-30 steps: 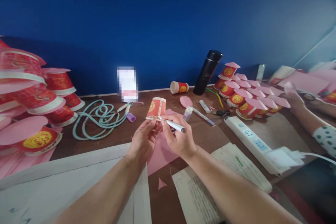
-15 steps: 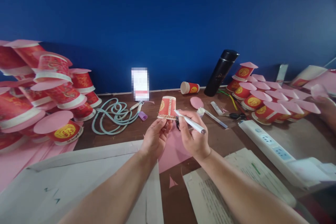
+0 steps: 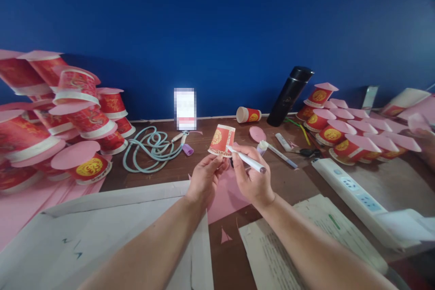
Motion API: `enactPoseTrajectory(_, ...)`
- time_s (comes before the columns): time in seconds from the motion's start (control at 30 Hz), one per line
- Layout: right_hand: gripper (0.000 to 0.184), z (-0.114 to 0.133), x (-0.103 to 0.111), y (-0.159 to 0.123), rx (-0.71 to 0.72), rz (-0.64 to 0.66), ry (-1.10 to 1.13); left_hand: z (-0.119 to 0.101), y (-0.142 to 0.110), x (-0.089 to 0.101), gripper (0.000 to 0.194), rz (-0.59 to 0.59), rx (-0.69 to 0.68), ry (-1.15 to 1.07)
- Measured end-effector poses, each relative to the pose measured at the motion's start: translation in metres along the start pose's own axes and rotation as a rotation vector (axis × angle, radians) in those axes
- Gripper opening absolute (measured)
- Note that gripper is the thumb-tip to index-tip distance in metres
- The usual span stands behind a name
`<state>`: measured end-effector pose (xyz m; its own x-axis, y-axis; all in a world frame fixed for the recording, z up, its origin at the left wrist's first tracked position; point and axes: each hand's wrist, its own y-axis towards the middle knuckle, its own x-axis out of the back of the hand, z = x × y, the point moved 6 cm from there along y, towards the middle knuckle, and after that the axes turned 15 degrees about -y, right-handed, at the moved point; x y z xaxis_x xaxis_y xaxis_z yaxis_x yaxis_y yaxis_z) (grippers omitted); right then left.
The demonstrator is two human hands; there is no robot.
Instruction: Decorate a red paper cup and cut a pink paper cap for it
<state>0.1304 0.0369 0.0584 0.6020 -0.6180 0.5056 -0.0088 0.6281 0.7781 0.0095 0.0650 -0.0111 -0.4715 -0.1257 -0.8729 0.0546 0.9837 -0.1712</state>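
My left hand (image 3: 205, 179) pinches the rim of an upside-down red paper cup (image 3: 221, 139) with a gold emblem, held just above the table. My right hand (image 3: 249, 176) grips a white pen (image 3: 247, 160), its tip touching the cup's lower edge. A pink paper sheet (image 3: 226, 195) lies on the brown table under both hands.
Stacks of red cups capped with pink discs stand at the left (image 3: 64, 122) and right (image 3: 343, 129). A teal cord (image 3: 149, 147), a black flask (image 3: 288, 95), a tipped cup (image 3: 249, 114), a white power strip (image 3: 353, 190), printed pages (image 3: 288, 244) and another person's hand (image 3: 426, 138) are nearby.
The cup has tilted slightly and the pen tip has moved along its rim. The view has shifted left, so everything sits further right in the frame.
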Motion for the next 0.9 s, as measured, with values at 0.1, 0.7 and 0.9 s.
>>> enactPoseTrajectory(0.1, 0.018, -0.0004, 0.0009, 0.0007, 0.003, -0.011, -0.021, 0.002, 0.0, 0.0015, 0.021, -0.01, -0.009, 0.041)
enactPoseTrajectory(0.7, 0.015, 0.0003, 0.0008, 0.0009, -0.01, 0.003, -0.037, 0.0049, 0.0009, 0.0021, 0.023, 0.028, -0.016, 0.085)
enactPoseTrajectory(0.9, 0.016, -0.0012, 0.0012, 0.0019, -0.002, -0.009, -0.031, 0.0045, -0.0004, 0.0011, 0.024, 0.024, -0.013, 0.104)
